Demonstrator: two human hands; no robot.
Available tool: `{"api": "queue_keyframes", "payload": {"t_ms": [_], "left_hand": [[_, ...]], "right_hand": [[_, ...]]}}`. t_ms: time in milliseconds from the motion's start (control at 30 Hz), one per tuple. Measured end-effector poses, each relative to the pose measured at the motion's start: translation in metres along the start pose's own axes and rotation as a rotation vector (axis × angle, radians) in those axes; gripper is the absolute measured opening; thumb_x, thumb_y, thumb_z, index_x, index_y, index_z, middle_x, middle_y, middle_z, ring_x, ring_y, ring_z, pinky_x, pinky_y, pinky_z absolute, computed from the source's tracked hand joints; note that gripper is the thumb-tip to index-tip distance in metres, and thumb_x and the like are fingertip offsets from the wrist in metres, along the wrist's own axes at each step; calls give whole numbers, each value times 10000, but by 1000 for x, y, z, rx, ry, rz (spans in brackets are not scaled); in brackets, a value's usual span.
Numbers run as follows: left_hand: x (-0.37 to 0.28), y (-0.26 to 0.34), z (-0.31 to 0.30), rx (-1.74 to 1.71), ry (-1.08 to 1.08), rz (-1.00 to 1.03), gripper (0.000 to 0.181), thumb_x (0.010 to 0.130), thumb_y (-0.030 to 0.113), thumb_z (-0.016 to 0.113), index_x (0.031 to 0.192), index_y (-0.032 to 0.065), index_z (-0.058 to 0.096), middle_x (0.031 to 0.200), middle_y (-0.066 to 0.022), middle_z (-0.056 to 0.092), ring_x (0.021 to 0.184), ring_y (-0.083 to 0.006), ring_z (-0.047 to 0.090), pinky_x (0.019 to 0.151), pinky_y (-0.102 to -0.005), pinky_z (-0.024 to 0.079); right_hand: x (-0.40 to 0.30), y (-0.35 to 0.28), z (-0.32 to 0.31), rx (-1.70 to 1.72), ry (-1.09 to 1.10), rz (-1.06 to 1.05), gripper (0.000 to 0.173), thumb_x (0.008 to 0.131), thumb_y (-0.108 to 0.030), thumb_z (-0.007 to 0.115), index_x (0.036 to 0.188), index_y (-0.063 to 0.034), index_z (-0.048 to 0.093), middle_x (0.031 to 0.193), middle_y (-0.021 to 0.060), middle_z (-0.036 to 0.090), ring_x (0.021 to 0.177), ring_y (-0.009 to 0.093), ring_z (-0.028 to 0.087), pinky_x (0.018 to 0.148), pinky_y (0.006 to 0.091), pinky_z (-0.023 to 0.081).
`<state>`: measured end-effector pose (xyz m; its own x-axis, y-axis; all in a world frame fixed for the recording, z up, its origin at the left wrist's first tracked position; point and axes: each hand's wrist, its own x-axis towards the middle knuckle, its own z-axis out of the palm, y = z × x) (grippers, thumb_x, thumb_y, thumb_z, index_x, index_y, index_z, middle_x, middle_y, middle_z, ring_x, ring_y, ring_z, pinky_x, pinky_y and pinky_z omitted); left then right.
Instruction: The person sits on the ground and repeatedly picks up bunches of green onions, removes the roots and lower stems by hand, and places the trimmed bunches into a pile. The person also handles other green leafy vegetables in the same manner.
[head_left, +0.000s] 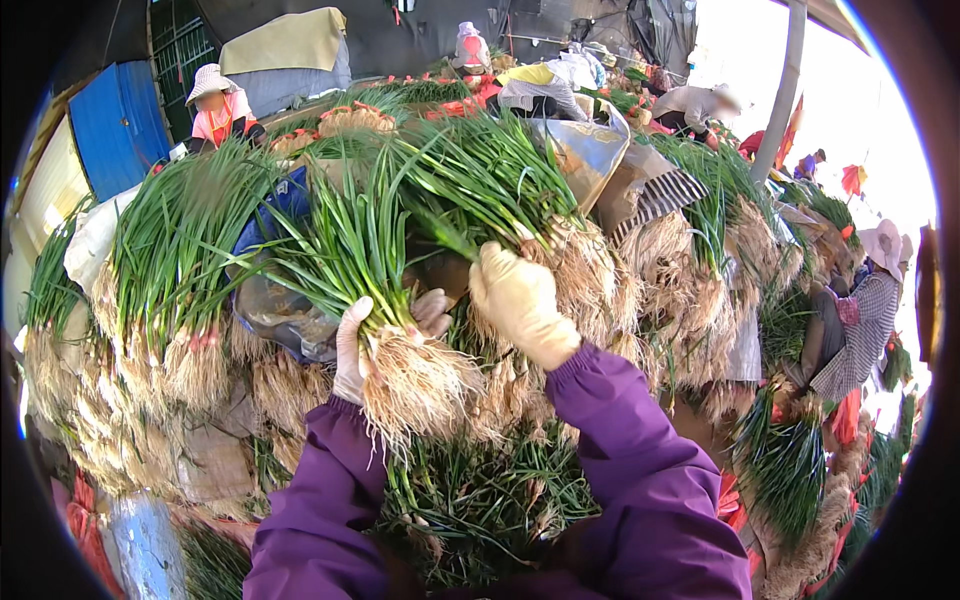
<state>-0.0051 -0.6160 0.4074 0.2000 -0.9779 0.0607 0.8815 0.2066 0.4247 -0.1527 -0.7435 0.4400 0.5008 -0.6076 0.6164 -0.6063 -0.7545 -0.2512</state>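
Observation:
My left hand (352, 345), in a thin pale glove, is wrapped around a bunch of green onions (367, 255) just above its root end. The leaves fan up and away from me, and the tangled pale roots (420, 375) hang over my wrist side. Beside it, to the right, my right hand (517, 300) wears a cream glove and is closed in a fist. A motion-blurred green stalk (446, 234) runs out of that fist toward the upper left. Behind the right hand lies a larger pile of green onions (495, 180) with its roots facing me.
More rooted onions (195, 247) are heaped at left, and other bundles (712, 232) at right. Loose green leaves (487, 502) lie below my forearms. A grey post (780, 90) stands at right. Several people work nearby, one person (217, 112) at back left, another (862, 322) at right.

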Motion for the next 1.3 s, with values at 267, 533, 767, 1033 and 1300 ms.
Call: {"api": "queue_keyframes", "payload": {"t_ms": [267,533,767,1033,1300], "left_hand": [[-17,-5,-1,251,-18,64,582,847,466,516,1135,-31,606,801,-170,682,719,-314,647,792,-473,528],[-5,4,-49,263,-71,19,487,856,320,569,1131,-81,561,966,-238,665,795,-360,669,749,-494,561],[-19,-9,-32,181,-156,-123,487,846,366,564,1133,-27,560,893,-155,628,820,-328,631,726,-452,545],[-31,-3,-36,114,-39,-144,558,859,388,565,1185,-63,544,1070,-204,647,754,-302,664,752,-428,568],[0,15,-10,18,-264,-61,608,885,377,564,1325,-27,451,1075,-117,621,901,-255,638,789,-445,547]], "right_hand": [[-48,-14,24,537,-247,102,435,994,-419,492,1060,-14,634,739,141,694,616,236,681,588,288,522],[-8,-42,51,1442,-331,707,181,938,-146,583,1047,-26,502,659,23,506,436,114,464,345,275,365],[-21,-8,79,2215,-499,704,200,986,-259,543,942,-65,562,573,-71,388,439,74,396,394,232,319],[-112,-7,5,-54,-1504,-216,504,1006,-381,409,1343,-13,486,1219,179,627,1052,276,646,1004,420,464],[22,77,-1,-418,215,32,179,884,-242,595,875,-69,640,820,113,621,779,266,639,649,395,525]]}}
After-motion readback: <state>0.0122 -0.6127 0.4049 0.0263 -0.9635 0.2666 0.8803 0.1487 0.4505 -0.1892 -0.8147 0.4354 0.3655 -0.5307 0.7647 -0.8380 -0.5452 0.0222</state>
